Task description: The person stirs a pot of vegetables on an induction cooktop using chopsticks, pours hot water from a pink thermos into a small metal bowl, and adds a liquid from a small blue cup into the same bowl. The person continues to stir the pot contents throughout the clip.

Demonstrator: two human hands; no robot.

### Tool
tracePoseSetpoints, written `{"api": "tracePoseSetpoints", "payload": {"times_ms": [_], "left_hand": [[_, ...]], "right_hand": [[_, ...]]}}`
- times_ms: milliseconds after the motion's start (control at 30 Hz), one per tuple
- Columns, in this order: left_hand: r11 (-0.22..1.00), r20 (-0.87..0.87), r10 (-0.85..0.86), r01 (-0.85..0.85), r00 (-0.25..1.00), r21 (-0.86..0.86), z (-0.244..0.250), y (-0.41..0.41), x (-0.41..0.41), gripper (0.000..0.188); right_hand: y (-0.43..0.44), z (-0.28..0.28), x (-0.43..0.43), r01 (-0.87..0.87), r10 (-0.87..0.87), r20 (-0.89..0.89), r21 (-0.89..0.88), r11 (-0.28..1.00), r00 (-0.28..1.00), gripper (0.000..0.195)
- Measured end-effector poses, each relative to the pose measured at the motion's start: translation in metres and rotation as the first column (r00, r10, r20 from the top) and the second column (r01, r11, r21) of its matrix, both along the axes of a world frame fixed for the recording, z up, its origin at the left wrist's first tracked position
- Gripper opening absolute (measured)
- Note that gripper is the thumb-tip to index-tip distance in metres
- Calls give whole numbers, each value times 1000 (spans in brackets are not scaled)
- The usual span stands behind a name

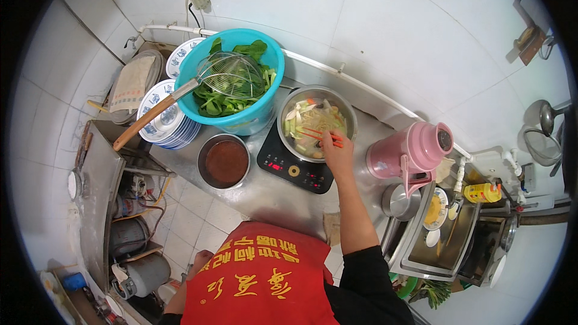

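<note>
My right hand [337, 152] holds a pair of red chopsticks [316, 134], their tips in a metal pot [351, 115] of noodles and cut vegetables in broth. The pot sits on a black induction cooker [293, 171] with lit red digits. My left hand [202, 259] hangs low beside the red apron [266, 275], partly hidden by it; its fingers are not clear. Left of the cooker stands a smaller pot of reddish-brown sauce [227, 162]. Behind it, a turquoise basin [244, 123] holds leafy greens [221, 104], with a wooden-handled wire skimmer [235, 74] lying across it.
Patterned plates [158, 128] are stacked at the left. A pink thermos flask [388, 153] and an empty metal pot [401, 203] stand at the right, near a sink [415, 259] holding dishes. Gas cylinders [146, 275] are low at the left. A white pipe [311, 61] runs along the wall.
</note>
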State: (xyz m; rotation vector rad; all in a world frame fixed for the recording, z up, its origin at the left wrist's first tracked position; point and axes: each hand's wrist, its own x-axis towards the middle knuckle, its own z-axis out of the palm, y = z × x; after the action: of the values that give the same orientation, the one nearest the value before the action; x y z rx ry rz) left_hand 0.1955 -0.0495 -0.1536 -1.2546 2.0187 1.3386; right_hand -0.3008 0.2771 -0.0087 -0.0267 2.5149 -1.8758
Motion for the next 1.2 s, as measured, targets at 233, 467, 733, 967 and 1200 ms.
{"api": "tracePoseSetpoints", "payload": {"times_ms": [233,467,733,967,1200], "left_hand": [[969,-95,-195,177,976,-174,7,-1,-5,14],[923,-472,-299,126,829,-363,95,43,-180,10],[669,-592,-742,280,315,-689,177,132,-403,12],[540,-515,-836,443,189,-715,175,169,-473,18],[600,-518,-800,402,304,-692,157,171,-479,15]], "right_hand": [[-7,-18,-3,-19,21,57,-31,999,998,22],[32,-4,16,29,17,123,-368,930,992,22],[68,17,48,53,38,168,-506,861,985,22],[96,33,55,64,35,164,-558,827,986,24],[113,22,45,110,-32,162,-497,861,986,21]]}}
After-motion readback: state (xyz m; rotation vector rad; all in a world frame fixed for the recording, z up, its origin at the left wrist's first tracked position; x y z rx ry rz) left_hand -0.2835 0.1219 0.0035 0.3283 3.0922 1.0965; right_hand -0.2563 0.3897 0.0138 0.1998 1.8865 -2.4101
